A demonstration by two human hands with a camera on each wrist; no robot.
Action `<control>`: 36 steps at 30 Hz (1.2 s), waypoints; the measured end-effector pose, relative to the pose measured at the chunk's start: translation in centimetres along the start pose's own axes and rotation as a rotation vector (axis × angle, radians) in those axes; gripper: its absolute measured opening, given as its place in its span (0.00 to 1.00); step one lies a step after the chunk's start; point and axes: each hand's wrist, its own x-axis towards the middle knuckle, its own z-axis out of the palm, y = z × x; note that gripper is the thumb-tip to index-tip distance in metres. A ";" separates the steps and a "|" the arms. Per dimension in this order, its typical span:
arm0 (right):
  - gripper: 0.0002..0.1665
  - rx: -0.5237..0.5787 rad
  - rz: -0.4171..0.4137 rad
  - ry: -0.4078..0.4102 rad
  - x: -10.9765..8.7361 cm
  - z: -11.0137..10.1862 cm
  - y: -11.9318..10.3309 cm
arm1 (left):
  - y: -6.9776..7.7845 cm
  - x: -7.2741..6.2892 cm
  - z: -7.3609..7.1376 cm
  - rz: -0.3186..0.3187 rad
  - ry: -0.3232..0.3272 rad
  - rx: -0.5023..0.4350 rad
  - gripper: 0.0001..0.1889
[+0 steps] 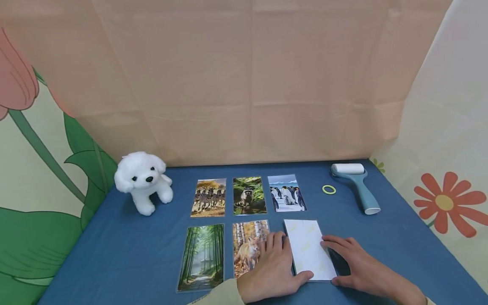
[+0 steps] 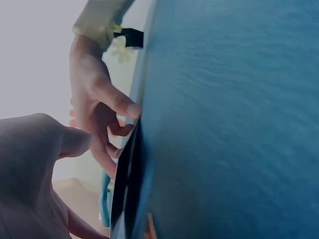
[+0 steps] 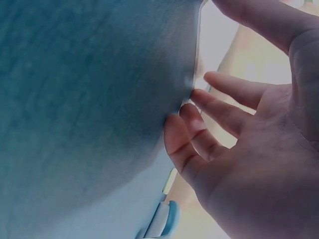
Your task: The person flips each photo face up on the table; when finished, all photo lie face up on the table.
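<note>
In the head view, a white-faced card [image 1: 309, 248] with faint yellow marks lies between both hands at the front, its near edge toward me. My left hand [image 1: 272, 269] holds it at the left edge, thumb at the near edge, and partly covers a fox picture card [image 1: 244, 243]. My right hand [image 1: 360, 267] holds the right side, thumb by the near corner and fingers farther up the edge. The right wrist view shows slightly bent fingers [image 3: 199, 132] at the edge. Dark layered edges show in the left wrist view; the left fingertips are hidden there.
A bamboo forest card [image 1: 202, 256] lies left of the fox card. Behind are zebra [image 1: 209, 198], raccoon [image 1: 249, 195] and penguin [image 1: 286, 193] cards. A white plush dog [image 1: 142, 182] stands left. A yellow-green ring [image 1: 328, 186] and a lint roller [image 1: 358, 184] lie right.
</note>
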 end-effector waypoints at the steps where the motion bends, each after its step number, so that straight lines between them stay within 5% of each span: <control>1: 0.50 0.001 -0.008 0.001 0.0 0.0 0.0 | 0.1 0.0 -0.1 0.004 0.011 -0.010 0.50; 9: 0.46 0.029 -0.047 -0.027 0.0 -0.2 0.1 | 0.7 -0.1 -1.4 0.040 0.053 -0.148 0.41; 17: 0.39 0.184 -0.010 -0.030 -0.2 -1.1 -0.3 | 1.1 0.6 -1.8 0.098 0.086 -0.479 0.35; 27: 0.37 0.329 0.172 -0.010 0.3 -2.1 -2.5 | 2.5 1.4 -1.4 0.093 0.057 -0.857 0.33; 32: 0.38 0.357 0.207 0.001 0.4 -2.4 -2.5 | 3.2 1.5 -1.0 0.108 0.063 -0.932 0.32; 36: 0.37 0.390 0.225 0.017 0.3 -2.5 -2.3 | 3.7 1.8 -0.4 0.130 0.075 -0.886 0.29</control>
